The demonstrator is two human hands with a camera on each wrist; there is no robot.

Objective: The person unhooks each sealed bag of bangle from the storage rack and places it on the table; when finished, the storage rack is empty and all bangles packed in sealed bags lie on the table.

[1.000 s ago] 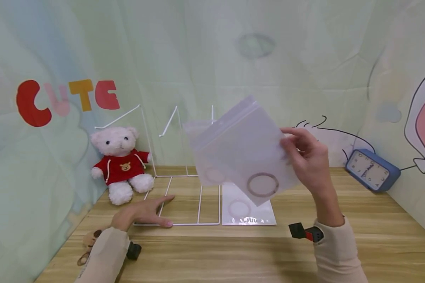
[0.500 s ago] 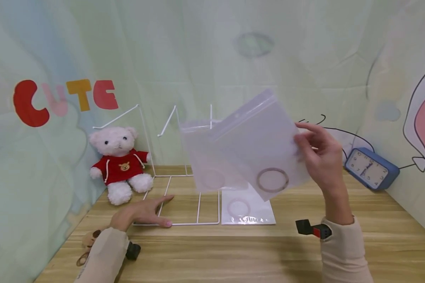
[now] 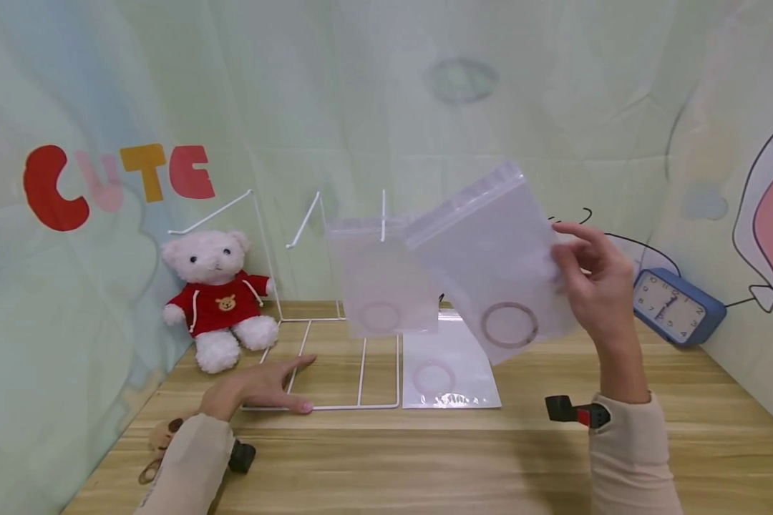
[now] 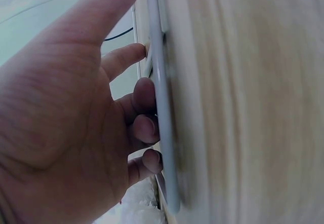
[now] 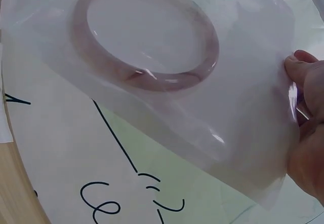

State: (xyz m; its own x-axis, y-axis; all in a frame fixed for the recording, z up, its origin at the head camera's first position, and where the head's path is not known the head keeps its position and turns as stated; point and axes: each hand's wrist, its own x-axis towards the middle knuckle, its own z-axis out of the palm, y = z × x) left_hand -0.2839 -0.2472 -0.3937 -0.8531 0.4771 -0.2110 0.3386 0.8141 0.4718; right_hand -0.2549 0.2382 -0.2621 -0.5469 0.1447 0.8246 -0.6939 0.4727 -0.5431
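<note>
My right hand (image 3: 602, 279) pinches the edge of a clear zip bag (image 3: 483, 250), holding it tilted in the air; the right wrist view shows a brownish-pink bangle (image 5: 152, 79) inside. Left of it, a second zip bag (image 3: 389, 282) with a pale ring hangs at the right hook of a white wire rack (image 3: 354, 408). A third bag (image 3: 454, 372) with a pinkish ring lies flat beside the rack's base. My left hand (image 3: 260, 385) rests on the front left of that base, thumb and index finger spread, the other fingertips touching the wire in the left wrist view.
A white teddy bear (image 3: 222, 307) in a red hoodie sits behind the rack's left side. A blue clock (image 3: 679, 307) leans at the right wall. Small brown items (image 3: 161, 443) lie partly behind the left sleeve. Two more rack hooks (image 3: 304, 222) jut forward on the left.
The right hand has moved to the right with its bag, drawing apart from the hanging bag. The hanging bag has swung and shifted slightly up. The left hand stays in place.
</note>
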